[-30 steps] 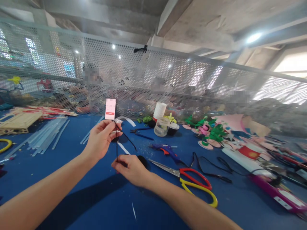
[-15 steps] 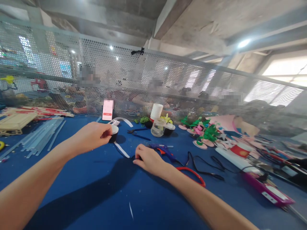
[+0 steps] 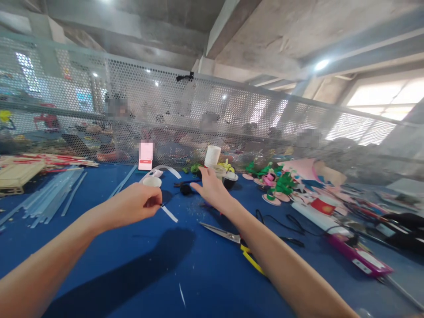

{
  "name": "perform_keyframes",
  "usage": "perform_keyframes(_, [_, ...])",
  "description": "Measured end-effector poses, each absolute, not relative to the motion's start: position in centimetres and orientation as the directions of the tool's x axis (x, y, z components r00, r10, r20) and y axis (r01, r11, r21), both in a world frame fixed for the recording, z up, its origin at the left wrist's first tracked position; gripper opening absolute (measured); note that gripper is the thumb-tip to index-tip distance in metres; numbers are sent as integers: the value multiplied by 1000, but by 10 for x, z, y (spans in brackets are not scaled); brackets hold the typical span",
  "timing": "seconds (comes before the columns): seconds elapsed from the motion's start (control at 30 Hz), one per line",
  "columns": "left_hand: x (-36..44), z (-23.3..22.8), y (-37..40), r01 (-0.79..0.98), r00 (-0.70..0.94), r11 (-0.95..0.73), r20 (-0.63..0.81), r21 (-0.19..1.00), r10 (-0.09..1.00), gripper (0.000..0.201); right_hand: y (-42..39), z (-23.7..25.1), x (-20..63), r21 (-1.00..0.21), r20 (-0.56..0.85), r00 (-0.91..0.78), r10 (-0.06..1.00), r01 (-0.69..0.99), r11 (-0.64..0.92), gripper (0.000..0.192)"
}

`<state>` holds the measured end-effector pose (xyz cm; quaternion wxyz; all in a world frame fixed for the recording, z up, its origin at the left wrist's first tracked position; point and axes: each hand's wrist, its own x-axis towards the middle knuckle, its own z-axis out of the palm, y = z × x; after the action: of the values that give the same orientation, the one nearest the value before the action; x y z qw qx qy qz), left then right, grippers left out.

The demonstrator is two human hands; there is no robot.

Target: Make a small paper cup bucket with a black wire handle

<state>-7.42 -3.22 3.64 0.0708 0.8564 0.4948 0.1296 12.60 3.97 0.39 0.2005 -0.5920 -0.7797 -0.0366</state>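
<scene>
- The left hand hovers over the blue felt-covered table, thumb and forefinger pinched on a thin black strand that barely shows past the fingertips.
- The right hand stretches forward with fingers loose and spread, gripping nothing, next to a small black pom-pom ball and in front of a clear plastic cup.
- Red-and-yellow-handled scissors lie under the right forearm.
- A white paper strip lies near the left fingertips.

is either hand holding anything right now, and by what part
The left hand pinches a thin black strand by its end, most of it hidden. The right hand is open, holding nothing, beside a small black ball.
</scene>
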Motion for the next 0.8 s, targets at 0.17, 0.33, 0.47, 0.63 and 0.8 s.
perform_keyframes(0.17, [-72, 21, -20, 803, 461, -497, 187, 328, 868, 12, 19, -4, 148, -283, 320, -283, 904, 882, 376, 33])
perform_keyframes(0.33, [-72, 9, -8, 815, 397, -421, 144, 398, 906, 13, -2, -22, 173, -288, 188, -382, 905, 859, 422, 25])
perform_keyframes(0.47, [-73, 13, -5, 787, 421, -420, 105, 452, 901, 14, 5, -30, 153, -318, 212, -496, 842, 780, 539, 36])
perform_keyframes(0.63, [-74, 20, -13, 765, 451, -426, 71, 483, 890, 13, 33, -37, 96, -163, 70, -658, 749, 734, 660, 54])
perform_keyframes(0.8, [-74, 20, -19, 756, 462, -424, 51, 499, 885, 11, 61, -42, 78, -94, 0, -562, 827, 823, 560, 44])
